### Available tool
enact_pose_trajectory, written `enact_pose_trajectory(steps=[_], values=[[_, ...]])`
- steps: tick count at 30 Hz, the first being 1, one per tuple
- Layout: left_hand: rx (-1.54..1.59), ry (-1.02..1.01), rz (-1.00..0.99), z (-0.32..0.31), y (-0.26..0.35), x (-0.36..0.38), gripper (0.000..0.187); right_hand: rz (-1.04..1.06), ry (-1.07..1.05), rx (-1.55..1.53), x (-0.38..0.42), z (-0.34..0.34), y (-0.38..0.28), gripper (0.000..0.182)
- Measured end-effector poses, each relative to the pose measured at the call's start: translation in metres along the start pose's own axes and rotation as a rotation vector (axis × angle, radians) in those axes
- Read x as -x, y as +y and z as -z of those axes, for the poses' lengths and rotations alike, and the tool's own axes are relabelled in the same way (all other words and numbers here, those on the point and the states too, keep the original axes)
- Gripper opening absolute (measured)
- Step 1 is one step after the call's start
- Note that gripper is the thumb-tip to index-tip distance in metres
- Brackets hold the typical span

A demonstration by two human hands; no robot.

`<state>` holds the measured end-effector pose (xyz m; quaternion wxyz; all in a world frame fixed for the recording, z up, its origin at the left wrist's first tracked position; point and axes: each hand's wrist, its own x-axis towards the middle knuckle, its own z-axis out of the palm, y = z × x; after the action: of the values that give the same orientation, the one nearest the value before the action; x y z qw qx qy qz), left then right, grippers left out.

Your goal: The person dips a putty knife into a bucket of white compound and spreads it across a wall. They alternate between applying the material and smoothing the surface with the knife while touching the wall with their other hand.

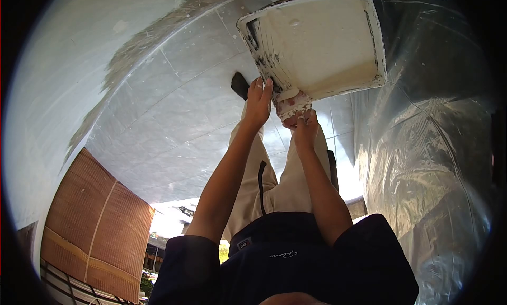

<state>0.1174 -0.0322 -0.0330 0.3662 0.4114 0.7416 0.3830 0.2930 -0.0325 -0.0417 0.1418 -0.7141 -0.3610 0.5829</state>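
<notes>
A large paint tray [376, 41] coated with off-white paint tilts at the top centre, with dark streaks along its left rim. My left hand [259, 101] is closed on the tray's lower left edge, fingertips at the rim. Just right of it, my right hand [305, 128] grips a wide brush [293, 105] thickly covered in white paint. The brush head touches or overlaps the tray's lower edge, and its handle is mostly hidden by my fingers.
Grey tiled floor [174, 99] with paint spots lies under my legs. Clear plastic sheeting [417, 183] hangs along the right. A pale wall [68, 78] curves along the left, and a brown woven blind [95, 220] is at the lower left. A dark shoe [239, 86] shows beside my left hand.
</notes>
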Motion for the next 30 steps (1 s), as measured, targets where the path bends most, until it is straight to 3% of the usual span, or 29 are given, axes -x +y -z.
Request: enact_pose_trajectory(steps=[4,7,9,13,15,19,21,22,24,28,30], values=[[-0.045,-0.001,-0.056,-0.002,-0.006,0.002,0.027,-0.036,-0.065,0.007,-0.009,-0.005,-0.014,0.051],[-0.091,0.088,-0.157,-0.003,-0.006,0.002,0.028,0.059,0.023,0.031,-0.014,-0.014,-0.021,0.048],[-0.239,0.157,-0.331,-0.001,-0.006,0.0,0.022,0.048,-0.002,0.013,-0.014,-0.016,-0.031,0.047],[-0.104,0.097,-0.187,0.003,0.002,-0.004,0.016,-0.017,0.01,-0.126,-0.01,-0.023,-0.04,0.045],[-0.137,0.108,-0.268,0.005,0.003,-0.007,0.015,0.078,0.06,0.053,-0.019,-0.027,-0.035,0.041],[-0.18,0.152,-0.366,0.006,0.001,-0.012,0.016,0.053,0.085,0.071,-0.019,-0.037,-0.056,0.038],[-0.195,0.257,-0.46,0.003,-0.003,-0.017,0.018,0.119,0.155,0.267,-0.012,-0.039,-0.075,0.036],[-0.193,0.257,-0.459,0.002,-0.005,-0.019,0.018,0.119,0.155,0.27,-0.013,-0.038,-0.074,0.036],[-0.036,0.18,-0.248,0.001,-0.011,-0.022,0.024,0.128,0.143,0.19,-0.016,-0.04,-0.069,0.034],[-0.084,0.221,-0.258,0.0,-0.027,-0.029,0.03,0.085,0.088,0.018,-0.032,-0.049,-0.064,0.031],[-0.236,0.232,-0.388,0.003,-0.031,-0.035,0.033,0.096,0.101,0.056,-0.037,-0.055,-0.07,0.028]])
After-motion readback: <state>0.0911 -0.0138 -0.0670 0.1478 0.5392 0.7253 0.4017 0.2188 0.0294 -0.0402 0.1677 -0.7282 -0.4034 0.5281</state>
